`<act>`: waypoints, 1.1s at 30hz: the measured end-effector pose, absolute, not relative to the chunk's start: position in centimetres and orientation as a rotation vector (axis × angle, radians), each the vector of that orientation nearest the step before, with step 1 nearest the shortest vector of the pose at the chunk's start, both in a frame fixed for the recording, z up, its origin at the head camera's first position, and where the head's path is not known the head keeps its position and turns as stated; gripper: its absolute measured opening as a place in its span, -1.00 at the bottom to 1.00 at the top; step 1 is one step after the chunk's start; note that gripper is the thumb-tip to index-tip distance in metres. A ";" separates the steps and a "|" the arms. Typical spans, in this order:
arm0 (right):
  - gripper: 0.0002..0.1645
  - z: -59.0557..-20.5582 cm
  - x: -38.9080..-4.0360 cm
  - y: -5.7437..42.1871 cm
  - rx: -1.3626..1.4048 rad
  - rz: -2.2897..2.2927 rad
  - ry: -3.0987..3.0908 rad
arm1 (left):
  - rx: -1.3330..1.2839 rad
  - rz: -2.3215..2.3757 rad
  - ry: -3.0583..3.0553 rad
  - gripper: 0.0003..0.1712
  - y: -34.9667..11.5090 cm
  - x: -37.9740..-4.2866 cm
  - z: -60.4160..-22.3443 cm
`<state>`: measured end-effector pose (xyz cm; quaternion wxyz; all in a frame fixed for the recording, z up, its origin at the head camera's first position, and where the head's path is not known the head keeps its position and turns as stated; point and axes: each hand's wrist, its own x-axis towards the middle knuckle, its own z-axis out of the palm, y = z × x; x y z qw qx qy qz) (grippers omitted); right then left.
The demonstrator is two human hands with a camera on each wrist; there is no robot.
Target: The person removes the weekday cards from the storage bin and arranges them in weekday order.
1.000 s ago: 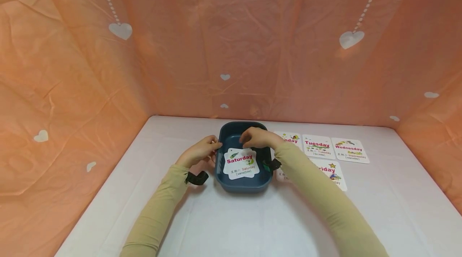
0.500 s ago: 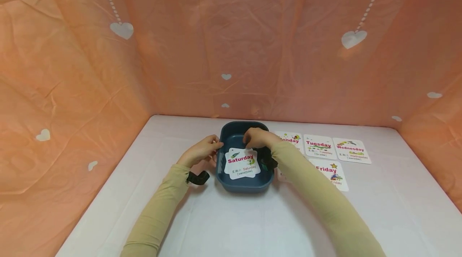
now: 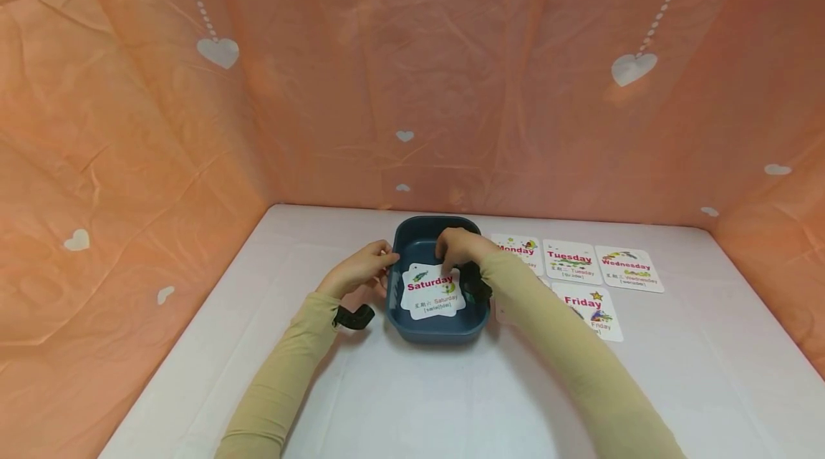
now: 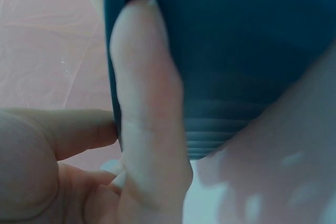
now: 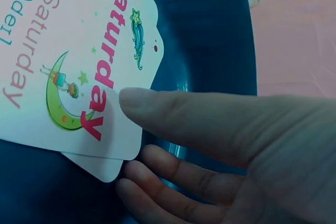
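A dark blue rectangular box [image 3: 438, 336] stands on the table, with a white Saturday card [image 3: 428, 301] lying inside it. Under that card the corner of another card [image 5: 100, 170] peeks out. My left hand [image 3: 356, 273] pinches the box's left rim, thumb inside and fingers outside. My right hand [image 3: 460, 247] reaches into the box from the right. In the right wrist view its thumb [image 5: 157, 107] overlaps the edge of the Saturday card, the other fingers curled at the cards' edge. The index finger is hidden behind the thumb.
Right of the box lie a Monday card [image 3: 519, 248], a Tuesday card [image 3: 571, 263], a Wednesday card [image 3: 628, 270] and a Friday card [image 3: 591, 311]. Another card [image 3: 504, 314] is mostly covered by the right sleeve [image 3: 548, 323]. Orange curtains [image 3: 322, 122] surround the white table [image 3: 399, 402].
My right hand has moved slightly right and down, its thumb coming onto the Saturday card's edge. My left hand stays on the box rim.
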<state>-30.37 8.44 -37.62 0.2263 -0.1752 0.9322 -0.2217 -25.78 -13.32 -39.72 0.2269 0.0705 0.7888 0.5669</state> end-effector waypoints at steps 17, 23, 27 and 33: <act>-0.55 -38.1 -30.3 8.2 -0.512 -0.565 2.598 | 0.178 1.564 2.166 -0.84 -13.1 -25.5 -39.2; -0.56 -38.2 -30.3 8.2 -0.534 -0.548 2.607 | 0.179 1.560 2.166 -0.84 -13.1 -25.5 -39.3; -0.59 -38.1 -30.3 8.3 -0.540 -0.551 2.615 | 0.190 1.561 2.164 -0.84 -13.1 -25.5 -39.3; -0.62 -37.9 -30.4 8.4 -0.549 -0.620 2.675 | 0.193 1.556 2.161 -0.83 -13.2 -25.6 -39.4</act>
